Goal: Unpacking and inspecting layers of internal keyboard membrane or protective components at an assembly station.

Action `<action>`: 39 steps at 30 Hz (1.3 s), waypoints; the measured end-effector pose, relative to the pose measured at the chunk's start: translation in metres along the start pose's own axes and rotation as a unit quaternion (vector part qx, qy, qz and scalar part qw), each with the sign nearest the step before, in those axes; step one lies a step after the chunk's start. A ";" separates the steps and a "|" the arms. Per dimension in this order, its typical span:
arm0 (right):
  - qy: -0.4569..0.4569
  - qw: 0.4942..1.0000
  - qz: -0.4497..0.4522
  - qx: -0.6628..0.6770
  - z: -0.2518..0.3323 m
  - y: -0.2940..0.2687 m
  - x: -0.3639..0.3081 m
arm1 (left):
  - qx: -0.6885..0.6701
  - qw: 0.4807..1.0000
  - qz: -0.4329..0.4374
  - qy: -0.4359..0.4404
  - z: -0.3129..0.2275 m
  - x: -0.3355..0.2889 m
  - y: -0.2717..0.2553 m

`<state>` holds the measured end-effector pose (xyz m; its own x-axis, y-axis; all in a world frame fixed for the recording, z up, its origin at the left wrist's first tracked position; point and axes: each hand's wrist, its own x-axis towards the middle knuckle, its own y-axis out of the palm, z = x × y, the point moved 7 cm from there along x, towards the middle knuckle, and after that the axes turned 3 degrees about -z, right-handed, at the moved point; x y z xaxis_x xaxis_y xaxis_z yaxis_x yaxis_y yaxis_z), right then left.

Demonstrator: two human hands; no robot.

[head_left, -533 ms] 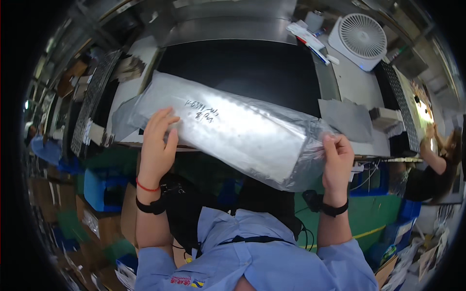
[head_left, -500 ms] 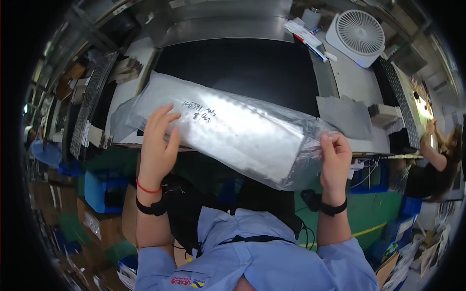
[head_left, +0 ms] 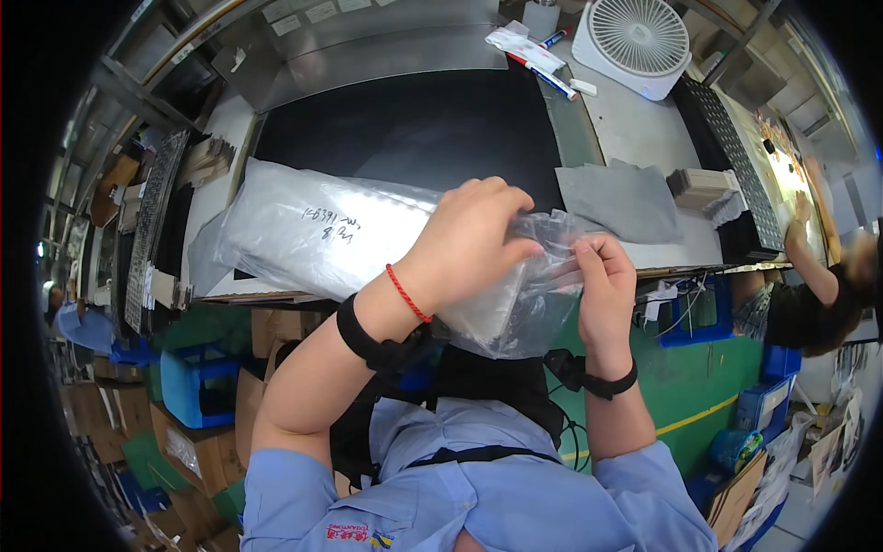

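A long clear plastic bag [head_left: 276, 207] with flat silvery contents and handwriting on it lies slantwise over the table's near edge. Its loose, crumpled right end [head_left: 552, 235] is pinched between the thumb and fingers of my right hand [head_left: 604, 285]. My left hand [head_left: 474, 235] reaches across the bag close to that end, thumb apart from the bent fingers. It covers part of the bag, and the undersides of its fingers are hidden. A red cord and a black band circle my left wrist; another black band is on the right.
A black mat [head_left: 414, 129] covers the table behind the bag. To the right lie a grey cloth [head_left: 616, 198], a stack of small flat pieces [head_left: 704, 189], markers [head_left: 552, 81] and a white fan [head_left: 636, 46]. A blue stool [head_left: 198, 382] stands lower left. Another person works at far right.
My left hand has moved right, from above the bag's left part to near its right end. My right hand keeps its pinch on the end. The whole view has shifted slightly.
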<state>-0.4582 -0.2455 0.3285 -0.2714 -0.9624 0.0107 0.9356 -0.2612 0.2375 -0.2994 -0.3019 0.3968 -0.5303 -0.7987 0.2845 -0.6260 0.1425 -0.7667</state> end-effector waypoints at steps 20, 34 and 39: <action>-0.096 0.987 0.089 -0.089 0.023 0.026 0.020 | 0.031 0.978 -0.200 0.060 0.002 -0.005 -0.028; -0.114 0.976 0.160 -0.095 0.032 0.044 0.010 | -0.265 0.947 0.007 -0.180 0.025 -0.018 0.005; -0.084 0.989 0.097 -0.071 0.035 0.048 0.013 | -0.364 0.910 -0.023 -0.195 0.036 -0.021 0.004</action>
<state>-0.4246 -0.2676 0.3735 -0.1060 -0.9727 0.2067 0.9928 -0.0918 0.0768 -0.2702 -0.3059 0.3668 -0.3391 -0.9403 -0.0284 -0.9309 0.3398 -0.1343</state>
